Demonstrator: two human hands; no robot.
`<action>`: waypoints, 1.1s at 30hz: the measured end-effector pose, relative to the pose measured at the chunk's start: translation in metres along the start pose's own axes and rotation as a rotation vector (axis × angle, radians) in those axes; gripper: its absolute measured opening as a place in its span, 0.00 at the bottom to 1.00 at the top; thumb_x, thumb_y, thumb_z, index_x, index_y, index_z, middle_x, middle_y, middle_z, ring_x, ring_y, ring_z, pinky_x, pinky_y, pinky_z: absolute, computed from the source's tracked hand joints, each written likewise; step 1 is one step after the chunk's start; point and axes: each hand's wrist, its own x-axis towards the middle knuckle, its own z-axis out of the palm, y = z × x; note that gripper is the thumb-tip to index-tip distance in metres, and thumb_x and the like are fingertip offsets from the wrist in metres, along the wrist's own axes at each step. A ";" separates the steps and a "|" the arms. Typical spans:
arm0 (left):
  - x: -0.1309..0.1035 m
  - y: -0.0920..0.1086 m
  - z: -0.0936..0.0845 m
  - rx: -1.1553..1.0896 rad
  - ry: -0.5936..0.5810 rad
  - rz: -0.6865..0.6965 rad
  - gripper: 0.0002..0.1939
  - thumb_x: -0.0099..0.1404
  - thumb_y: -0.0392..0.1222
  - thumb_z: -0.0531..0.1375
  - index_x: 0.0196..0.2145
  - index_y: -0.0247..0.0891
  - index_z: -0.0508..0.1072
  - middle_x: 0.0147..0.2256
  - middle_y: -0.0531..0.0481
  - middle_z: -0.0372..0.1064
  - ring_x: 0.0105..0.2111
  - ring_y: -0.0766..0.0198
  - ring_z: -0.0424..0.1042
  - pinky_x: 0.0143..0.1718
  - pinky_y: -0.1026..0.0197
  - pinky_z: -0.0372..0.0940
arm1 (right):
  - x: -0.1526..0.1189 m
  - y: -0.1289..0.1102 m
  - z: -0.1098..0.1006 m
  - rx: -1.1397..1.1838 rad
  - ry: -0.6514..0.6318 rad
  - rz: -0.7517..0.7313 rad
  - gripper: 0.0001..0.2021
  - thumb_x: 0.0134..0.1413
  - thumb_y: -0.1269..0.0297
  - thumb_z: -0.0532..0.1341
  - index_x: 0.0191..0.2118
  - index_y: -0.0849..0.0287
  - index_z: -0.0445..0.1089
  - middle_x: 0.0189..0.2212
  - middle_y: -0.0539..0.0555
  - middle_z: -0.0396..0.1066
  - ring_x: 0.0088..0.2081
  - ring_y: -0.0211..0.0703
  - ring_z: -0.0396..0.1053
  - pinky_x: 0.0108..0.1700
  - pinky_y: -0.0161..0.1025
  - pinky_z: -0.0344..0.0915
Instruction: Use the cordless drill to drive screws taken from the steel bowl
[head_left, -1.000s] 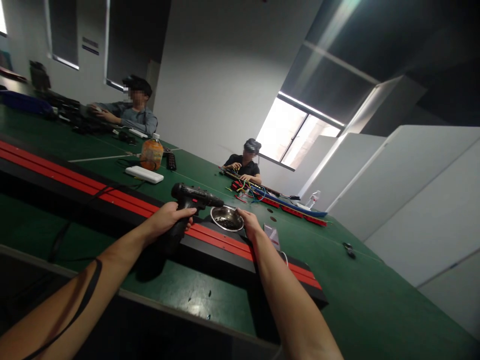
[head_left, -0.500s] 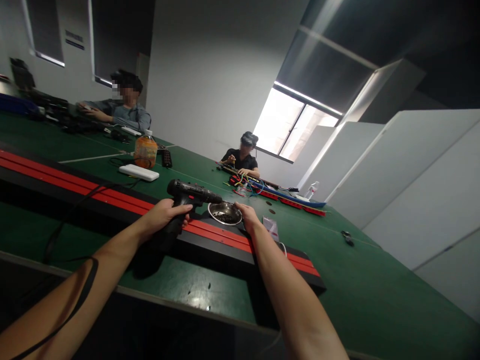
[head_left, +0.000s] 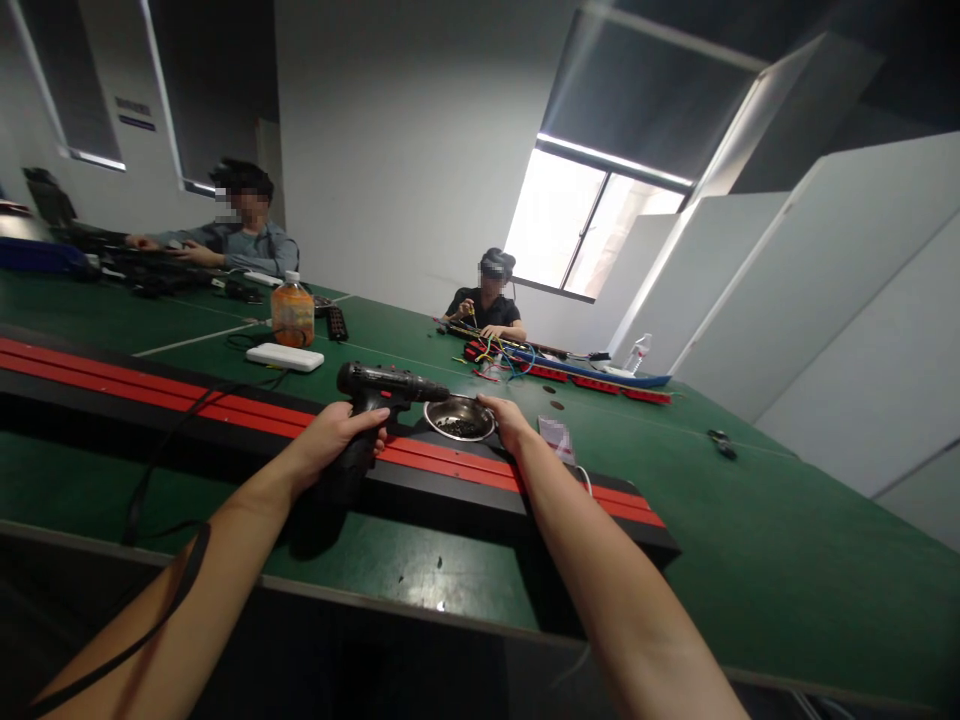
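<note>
My left hand (head_left: 346, 437) is wrapped round the grip of a black cordless drill (head_left: 390, 383), which points to the right. The drill's nose is at the near side of a round metal bowl (head_left: 426, 418) holding small dark pieces, probably screws. My right hand (head_left: 504, 418) is closed at the bowl's right rim, in line with the drill's nose. Its fingertips are pinched together, and whatever is between them is too small to make out. Under both hands lies a long black bar with red strips (head_left: 465, 466).
On the green table (head_left: 645, 430) stand an orange drink bottle (head_left: 292, 312) and a white power bank (head_left: 285, 357). A small clear packet (head_left: 556, 438) lies right of my hand. Two people sit opposite, one by coloured wires (head_left: 510, 355). A black cable crosses the bar at left.
The view has shifted and tilted slightly. My left hand keeps its hold on the drill, and my right hand stays by the bowl's rim. The person at left has moved an arm.
</note>
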 end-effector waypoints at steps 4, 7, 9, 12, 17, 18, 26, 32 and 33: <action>-0.002 0.001 0.002 0.010 0.012 -0.007 0.18 0.56 0.52 0.68 0.29 0.32 0.75 0.26 0.46 0.74 0.26 0.63 0.72 0.26 0.62 0.68 | 0.002 0.001 -0.001 0.002 0.003 0.013 0.09 0.46 0.63 0.68 0.32 0.63 0.75 0.28 0.55 0.77 0.28 0.42 0.73 0.33 0.37 0.69; -0.002 0.001 0.001 0.014 0.031 -0.017 0.18 0.55 0.53 0.69 0.30 0.32 0.76 0.27 0.46 0.74 0.26 0.63 0.73 0.26 0.63 0.68 | 0.006 0.003 -0.004 0.005 0.003 0.018 0.09 0.47 0.63 0.68 0.33 0.64 0.75 0.28 0.55 0.76 0.28 0.43 0.73 0.33 0.38 0.69; -0.001 0.000 0.001 0.015 0.036 -0.021 0.19 0.55 0.53 0.69 0.30 0.32 0.76 0.27 0.45 0.74 0.26 0.63 0.73 0.26 0.63 0.68 | 0.009 0.004 -0.005 0.005 -0.001 0.018 0.10 0.46 0.63 0.68 0.34 0.64 0.75 0.29 0.56 0.77 0.28 0.43 0.73 0.34 0.39 0.69; -0.001 0.000 0.001 0.003 0.043 -0.028 0.18 0.55 0.52 0.70 0.30 0.32 0.76 0.27 0.45 0.74 0.26 0.62 0.73 0.27 0.62 0.69 | 0.011 0.006 -0.007 -0.011 -0.019 0.024 0.12 0.45 0.62 0.68 0.35 0.65 0.75 0.31 0.57 0.78 0.30 0.44 0.74 0.34 0.38 0.69; -0.003 0.003 0.003 0.015 0.044 -0.033 0.19 0.55 0.52 0.69 0.30 0.31 0.76 0.28 0.45 0.74 0.27 0.61 0.73 0.27 0.62 0.69 | 0.014 0.008 -0.008 -0.022 -0.007 0.017 0.13 0.44 0.60 0.69 0.35 0.64 0.76 0.31 0.56 0.78 0.30 0.43 0.73 0.33 0.37 0.68; -0.004 0.004 0.003 0.018 0.039 -0.033 0.19 0.55 0.52 0.69 0.30 0.31 0.76 0.28 0.45 0.74 0.27 0.62 0.73 0.27 0.62 0.68 | 0.014 0.008 -0.008 -0.022 0.001 0.005 0.13 0.43 0.60 0.69 0.34 0.64 0.76 0.30 0.56 0.78 0.30 0.43 0.73 0.33 0.37 0.67; -0.004 0.004 0.004 0.007 0.019 -0.025 0.18 0.56 0.52 0.69 0.30 0.32 0.75 0.28 0.46 0.74 0.26 0.63 0.73 0.28 0.62 0.68 | 0.017 0.009 -0.007 -0.122 0.044 -0.053 0.14 0.39 0.59 0.70 0.33 0.62 0.76 0.29 0.52 0.77 0.29 0.41 0.71 0.32 0.35 0.63; -0.003 0.001 0.002 0.080 0.029 0.013 0.19 0.57 0.53 0.68 0.32 0.32 0.76 0.29 0.45 0.75 0.27 0.61 0.74 0.29 0.61 0.69 | 0.009 0.006 -0.006 -0.078 -0.015 -0.081 0.14 0.37 0.57 0.71 0.30 0.61 0.74 0.26 0.50 0.75 0.29 0.40 0.70 0.33 0.35 0.63; -0.003 0.001 0.003 0.097 0.021 0.023 0.19 0.57 0.54 0.67 0.31 0.32 0.76 0.28 0.45 0.75 0.27 0.61 0.74 0.29 0.61 0.69 | 0.007 0.005 -0.005 -0.081 -0.027 -0.090 0.14 0.36 0.58 0.71 0.29 0.61 0.74 0.26 0.50 0.75 0.28 0.40 0.70 0.33 0.35 0.63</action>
